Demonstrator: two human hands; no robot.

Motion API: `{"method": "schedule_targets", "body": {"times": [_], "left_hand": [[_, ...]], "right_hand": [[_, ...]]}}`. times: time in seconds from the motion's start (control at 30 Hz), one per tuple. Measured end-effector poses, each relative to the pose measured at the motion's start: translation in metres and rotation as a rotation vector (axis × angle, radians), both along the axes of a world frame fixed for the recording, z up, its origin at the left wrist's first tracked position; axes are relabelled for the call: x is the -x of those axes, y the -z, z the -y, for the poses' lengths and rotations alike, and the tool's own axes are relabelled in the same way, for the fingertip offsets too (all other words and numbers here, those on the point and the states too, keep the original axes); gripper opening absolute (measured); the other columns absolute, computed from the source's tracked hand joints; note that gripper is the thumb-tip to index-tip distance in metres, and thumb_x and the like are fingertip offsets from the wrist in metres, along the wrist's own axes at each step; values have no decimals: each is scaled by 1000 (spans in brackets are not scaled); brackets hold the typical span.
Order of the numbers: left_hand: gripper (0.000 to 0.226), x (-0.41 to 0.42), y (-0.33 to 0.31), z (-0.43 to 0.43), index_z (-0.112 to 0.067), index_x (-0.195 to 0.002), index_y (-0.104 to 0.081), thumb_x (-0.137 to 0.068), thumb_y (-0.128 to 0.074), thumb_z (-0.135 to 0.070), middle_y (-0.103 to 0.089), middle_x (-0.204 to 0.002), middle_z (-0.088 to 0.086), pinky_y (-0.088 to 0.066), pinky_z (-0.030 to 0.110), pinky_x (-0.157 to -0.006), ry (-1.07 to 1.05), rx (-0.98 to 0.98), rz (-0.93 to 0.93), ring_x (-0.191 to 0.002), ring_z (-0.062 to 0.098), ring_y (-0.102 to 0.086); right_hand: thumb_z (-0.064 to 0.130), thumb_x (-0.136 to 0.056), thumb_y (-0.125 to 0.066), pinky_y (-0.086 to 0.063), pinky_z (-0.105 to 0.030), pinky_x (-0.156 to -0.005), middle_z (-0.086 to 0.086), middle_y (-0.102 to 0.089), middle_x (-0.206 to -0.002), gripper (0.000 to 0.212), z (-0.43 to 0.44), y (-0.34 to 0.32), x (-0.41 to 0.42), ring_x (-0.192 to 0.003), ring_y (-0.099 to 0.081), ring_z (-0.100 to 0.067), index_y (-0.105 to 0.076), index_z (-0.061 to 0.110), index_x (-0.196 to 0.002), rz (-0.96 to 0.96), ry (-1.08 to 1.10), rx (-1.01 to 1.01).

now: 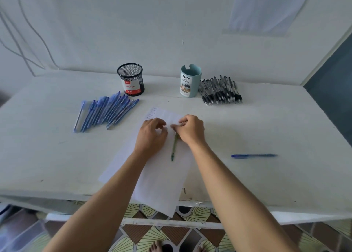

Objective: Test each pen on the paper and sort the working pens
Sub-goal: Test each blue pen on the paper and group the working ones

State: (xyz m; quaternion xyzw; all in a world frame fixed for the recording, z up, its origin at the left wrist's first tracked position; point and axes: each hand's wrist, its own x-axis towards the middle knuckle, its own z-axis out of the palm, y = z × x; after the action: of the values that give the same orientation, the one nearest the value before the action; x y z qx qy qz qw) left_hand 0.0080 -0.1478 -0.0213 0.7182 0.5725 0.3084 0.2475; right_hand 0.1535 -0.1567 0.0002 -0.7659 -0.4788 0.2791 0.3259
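Cups are standing at the back of the worktop (57, 156): a black mesh cup (130, 79) near the loose blue pens (106, 112), and a teal cup (190, 81), its inside hidden, touching the heaped black pens (221, 90). On the paper (162, 185), the right grip (190, 130) is pinching the green pen (174, 146) at its far end. The left grip (152, 135) is curling alongside; whether it is holding anything cannot be told. A single blue pen (253, 155) is lying apart, rightward.

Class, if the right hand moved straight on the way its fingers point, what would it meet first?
Probably the left hand: the right hand points leftward across the paper, with its fingertips almost at the left hand's fingers. Whether they touch is unclear.
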Motion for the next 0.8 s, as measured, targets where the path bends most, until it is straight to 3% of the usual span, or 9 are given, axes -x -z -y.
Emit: {"method": "schedule_targets", "body": {"times": [0.03,0.1,0.2,0.3,0.43,0.57,0.67,0.73,0.8], "left_hand": [[5,-1,1,0,-23,-90,-64,-89,-67,-27,-62,-85,-7,-43,32,-84,49,2,-54,-88,14,-52],[26,0,4,1,-28,-79,-56,-85,-68,-50,-54,-76,-12,-38,33,-81,141,8,-172,-85,14,-49],[42,-1,4,1,-27,-74,-52,-79,-64,-68,-51,-75,-14,-30,32,-79,215,-15,-320,-85,13,-43],[33,-1,2,0,-29,-72,-51,-84,-65,-56,-50,-75,-14,-25,31,-77,210,3,-318,-88,13,-43],[23,-2,-5,-2,-25,-69,-56,-88,-64,-35,-55,-72,-11,-31,32,-77,178,114,-261,-87,18,-48],[20,4,-29,-18,-17,-82,-65,-96,-58,-30,-66,-77,0,-44,32,-70,156,293,-105,-79,22,-60],[7,13,-35,-26,-21,-104,-55,-99,-58,-25,-67,-69,2,-44,33,-65,133,300,92,-64,20,-55],[22,20,-32,-29,-27,-118,-54,-101,-51,-13,-62,-63,4,-43,31,-60,190,310,302,-60,19,-50],[37,27,-29,-31,-24,-114,-69,-97,-42,-3,-67,-73,10,-50,31,-64,258,346,556,-68,23,-59]], "right_hand": [[34,-87,-71,-47,-27,-82,-2,-73,-100,25,0,0,-2,-99,-63,-21,-70,13,-102,-3,20,-13],[33,-91,-59,-48,-31,-81,-1,-72,-103,23,2,2,-8,-100,-64,-25,-70,16,-102,14,58,-52],[21,-92,-53,-48,-37,-81,-3,-71,-106,21,10,12,-25,-100,-62,-30,-70,18,-103,229,22,-178],[23,-94,-48,-38,-41,-98,-4,-60,-134,35,15,28,-41,-128,-49,-30,-64,20,-124,501,-123,-159],[41,-102,-35,-18,-43,-115,-3,-21,-165,54,21,35,-46,-152,-14,-23,-30,26,-153,665,-301,46],[43,-103,-28,-3,-49,-121,-5,-9,-167,55,23,34,-45,-154,-2,-22,-19,29,-156,652,-344,75],[41,-104,-28,1,-49,-122,-4,-4,-167,55,22,34,-46,-154,2,-23,-17,31,-157,643,-369,68],[41,-104,-27,3,-49,-123,-4,2,-167,55,21,34,-45,-154,4,-24,-16,32,-157,631,-373,84],[41,-103,-26,4,-50,-122,-4,6,-167,56,20,35,-44,-154,7,-24,-13,32,-157,627,-370,100]]}}
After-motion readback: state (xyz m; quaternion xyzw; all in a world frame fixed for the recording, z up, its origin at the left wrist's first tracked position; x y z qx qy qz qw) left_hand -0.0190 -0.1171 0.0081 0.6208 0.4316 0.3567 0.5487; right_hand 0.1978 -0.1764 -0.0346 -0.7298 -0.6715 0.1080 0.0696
